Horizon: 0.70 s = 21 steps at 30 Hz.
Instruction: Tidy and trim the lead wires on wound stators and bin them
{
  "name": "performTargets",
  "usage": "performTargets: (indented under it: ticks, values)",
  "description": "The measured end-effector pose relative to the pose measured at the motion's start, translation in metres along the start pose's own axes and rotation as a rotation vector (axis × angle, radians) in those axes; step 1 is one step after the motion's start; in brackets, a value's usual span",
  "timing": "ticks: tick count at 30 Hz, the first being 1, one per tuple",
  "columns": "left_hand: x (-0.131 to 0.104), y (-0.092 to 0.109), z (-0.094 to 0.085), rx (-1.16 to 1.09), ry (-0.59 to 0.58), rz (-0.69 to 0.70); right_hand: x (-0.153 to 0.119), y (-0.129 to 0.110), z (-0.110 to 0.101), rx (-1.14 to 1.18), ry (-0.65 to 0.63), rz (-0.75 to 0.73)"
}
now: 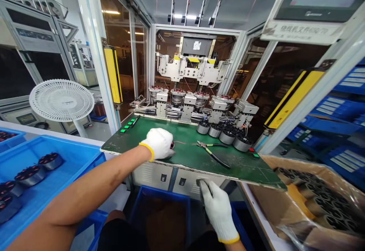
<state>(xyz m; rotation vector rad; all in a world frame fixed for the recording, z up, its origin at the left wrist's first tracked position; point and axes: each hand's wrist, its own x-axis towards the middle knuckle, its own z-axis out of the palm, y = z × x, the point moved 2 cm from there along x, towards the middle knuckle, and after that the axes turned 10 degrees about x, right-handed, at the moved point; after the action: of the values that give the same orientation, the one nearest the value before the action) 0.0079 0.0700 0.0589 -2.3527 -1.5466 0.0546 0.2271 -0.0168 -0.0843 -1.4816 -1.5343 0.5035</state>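
Gripping mostly hidden dark part point(172, 145), left hand point(159, 143) over green table point(185, 127). Pliers point(211, 153) lie to its right, tips facing it, handles slanting nearer right hand point(219, 204), loosely bent below table edge; can't tell from here whether holding anything.

A green worktop point(182, 129) with a chipped near edge carries four dark-topped metal cylinders point(227, 138) in a row at far right, pliers point(211, 153) right of centre, a thin wire point(181, 142) mid-surface, and green buttons point(126, 126) at far left.
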Motion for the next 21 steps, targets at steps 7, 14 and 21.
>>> performTargets:
  ticks: [7,14,21]
  values:
    - [-0.003,-0.051,0.012,-0.206,0.014,0.29,0.03,-0.046,-0.021,0.162,0.113,-0.013]
    - [-0.012,-0.04,0.021,-0.325,-0.033,0.17,0.057,-0.112,0.036,-0.162,-0.226,-0.192]
    - [-0.012,-0.039,0.027,-0.461,-0.057,0.217,0.066,-0.109,0.058,-0.514,-0.279,-0.326]
